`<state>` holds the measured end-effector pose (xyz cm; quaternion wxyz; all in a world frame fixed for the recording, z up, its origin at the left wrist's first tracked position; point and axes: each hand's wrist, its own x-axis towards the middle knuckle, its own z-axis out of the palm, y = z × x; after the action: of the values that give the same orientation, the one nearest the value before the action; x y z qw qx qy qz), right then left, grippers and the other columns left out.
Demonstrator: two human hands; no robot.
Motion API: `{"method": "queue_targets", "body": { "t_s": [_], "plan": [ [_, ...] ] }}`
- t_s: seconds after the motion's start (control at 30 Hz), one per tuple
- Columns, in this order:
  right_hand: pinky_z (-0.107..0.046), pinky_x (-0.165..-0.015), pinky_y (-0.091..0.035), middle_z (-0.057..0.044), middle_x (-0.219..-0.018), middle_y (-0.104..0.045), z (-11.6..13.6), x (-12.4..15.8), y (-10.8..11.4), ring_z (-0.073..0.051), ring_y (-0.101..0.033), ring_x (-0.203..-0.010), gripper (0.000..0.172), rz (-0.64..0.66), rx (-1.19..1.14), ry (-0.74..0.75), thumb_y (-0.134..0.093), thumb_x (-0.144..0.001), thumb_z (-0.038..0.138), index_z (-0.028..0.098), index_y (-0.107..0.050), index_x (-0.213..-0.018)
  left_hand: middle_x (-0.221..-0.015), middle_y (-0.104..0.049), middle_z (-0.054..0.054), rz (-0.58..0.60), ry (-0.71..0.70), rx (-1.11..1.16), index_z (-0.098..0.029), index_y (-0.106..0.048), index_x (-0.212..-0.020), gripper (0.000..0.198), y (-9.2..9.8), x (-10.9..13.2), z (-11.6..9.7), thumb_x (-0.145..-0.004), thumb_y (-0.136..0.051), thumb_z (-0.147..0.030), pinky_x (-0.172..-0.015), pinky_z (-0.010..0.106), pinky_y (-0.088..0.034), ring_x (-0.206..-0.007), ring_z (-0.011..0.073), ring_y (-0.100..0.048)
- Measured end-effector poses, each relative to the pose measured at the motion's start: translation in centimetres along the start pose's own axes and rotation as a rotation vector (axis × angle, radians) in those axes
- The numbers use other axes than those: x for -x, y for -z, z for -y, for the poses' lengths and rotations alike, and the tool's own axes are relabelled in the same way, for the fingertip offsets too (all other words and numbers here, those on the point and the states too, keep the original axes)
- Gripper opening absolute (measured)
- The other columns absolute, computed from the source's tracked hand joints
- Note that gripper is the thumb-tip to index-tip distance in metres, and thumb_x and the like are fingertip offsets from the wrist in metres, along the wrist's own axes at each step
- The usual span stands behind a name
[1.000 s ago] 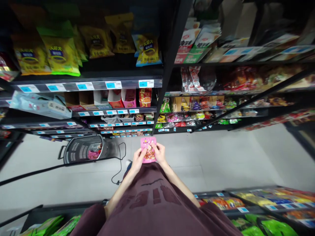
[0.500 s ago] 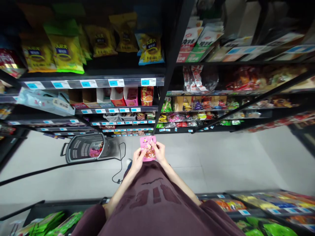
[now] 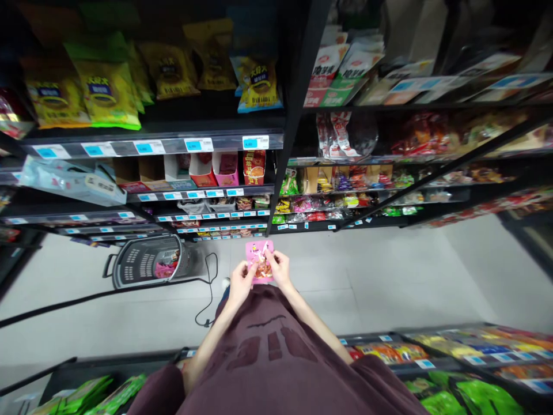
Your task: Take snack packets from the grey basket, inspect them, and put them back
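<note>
A small pink snack packet [image 3: 261, 268] is held in front of my body between both hands, its printed face turned up toward me. My left hand [image 3: 241, 281] grips its left side, thumb lying on the front. On the right edge my right hand [image 3: 280, 267] pinches it, thumb and fingers pressed together near the upper part. The fingers behind the packet are hidden. A grey shopping basket [image 3: 149, 262] stands on the floor to the left, with pink and red packets [image 3: 167, 267] inside.
Shelves with price tags [image 3: 199, 144] rise ahead, holding yellow snack bags [image 3: 103, 92] and small open boxes [image 3: 201, 169]. A black cable [image 3: 211, 300] lies on the pale floor [image 3: 319, 311] near the basket. More shelves with green bags [image 3: 484, 396] stand close behind me on both sides.
The view has shifted slightly, so the shelves and basket sit a little further left. Both hands keep hold of the pink packet in nearly the same pose.
</note>
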<state>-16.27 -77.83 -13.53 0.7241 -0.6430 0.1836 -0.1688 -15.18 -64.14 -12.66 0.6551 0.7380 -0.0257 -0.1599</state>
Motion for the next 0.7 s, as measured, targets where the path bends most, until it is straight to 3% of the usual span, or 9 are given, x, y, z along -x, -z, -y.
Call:
{"method": "queue_targets", "body": {
  "t_s": [0.13,0.23,0.33,0.47,0.63,0.7],
  "plan": [
    [-0.023,-0.051,-0.027,0.004,-0.052,-0.038,-0.5,0.0,0.3,-0.009,-0.033,-0.051,0.046,0.010,0.010,-0.026,-0.062,-0.083,0.047,0.017,-0.044,-0.053,-0.073,-0.057,-0.001,-0.055,-0.088,-0.045,-0.017,-0.056,-0.093,0.027,0.1,-0.2,0.6,-0.084,-0.063,-0.042,-0.062,0.022,-0.046,-0.066,0.0121,-0.056],
    [-0.023,-0.051,-0.028,0.004,-0.051,-0.041,-0.7,-0.2,0.5,-0.009,-0.035,-0.051,0.045,0.001,0.026,-0.050,-0.063,-0.082,0.048,0.016,-0.048,-0.054,-0.086,-0.058,0.001,-0.167,-0.197,-0.172,-0.020,-0.052,-0.109,0.033,0.3,-0.3,0.1,-0.085,-0.063,-0.038,-0.071,0.027,-0.049,-0.077,0.0148,-0.059],
    [-0.023,-0.053,-0.030,0.004,-0.053,-0.043,-0.9,-0.5,0.6,-0.009,-0.038,-0.053,0.044,-0.008,0.030,-0.053,-0.064,-0.081,0.048,0.016,-0.049,-0.055,-0.102,-0.057,0.007,-0.212,-0.371,-0.398,-0.021,-0.061,-0.104,0.023,0.7,-0.4,-0.8,-0.085,-0.063,-0.033,-0.084,0.033,-0.049,-0.095,0.0193,-0.059],
    [-0.023,-0.059,-0.040,0.000,-0.063,-0.050,-0.4,-0.7,0.8,-0.012,-0.047,-0.061,0.041,0.044,-0.013,-0.020,-0.066,-0.080,0.047,0.017,-0.050,-0.056,-0.110,-0.059,0.007,0.012,-0.448,-0.420,-0.023,-0.064,-0.110,0.023,0.5,-0.6,-1.5,-0.088,-0.059,-0.029,-0.093,0.035,-0.049,-0.102,0.0197,-0.060],
    [-0.029,-0.070,-0.053,-0.009,-0.104,-0.063,0.6,-0.9,1.0,-0.019,-0.062,-0.085,0.037,0.226,-0.211,-0.096,-0.053,-0.088,0.050,0.017,-0.066,-0.075,-0.128,-0.055,0.011,0.123,-0.325,-0.242,-0.022,-0.056,-0.127,0.042,-0.1,-1.2,-1.5,-0.086,-0.062,-0.032,-0.102,0.040,-0.046,-0.115,0.0234,-0.058],
    [-0.029,-0.068,-0.054,-0.009,-0.102,-0.066,0.6,-1.0,1.0,-0.021,-0.063,-0.088,0.030,0.200,-0.154,-0.069,-0.059,-0.085,0.046,0.018,-0.068,-0.085,-0.132,-0.055,0.012,0.212,-0.239,-0.091,-0.021,-0.051,-0.132,0.046,0.0,-1.6,-1.6,-0.088,-0.058,-0.035,-0.102,0.041,-0.045,-0.119,0.0251,-0.056]
  ]
}}
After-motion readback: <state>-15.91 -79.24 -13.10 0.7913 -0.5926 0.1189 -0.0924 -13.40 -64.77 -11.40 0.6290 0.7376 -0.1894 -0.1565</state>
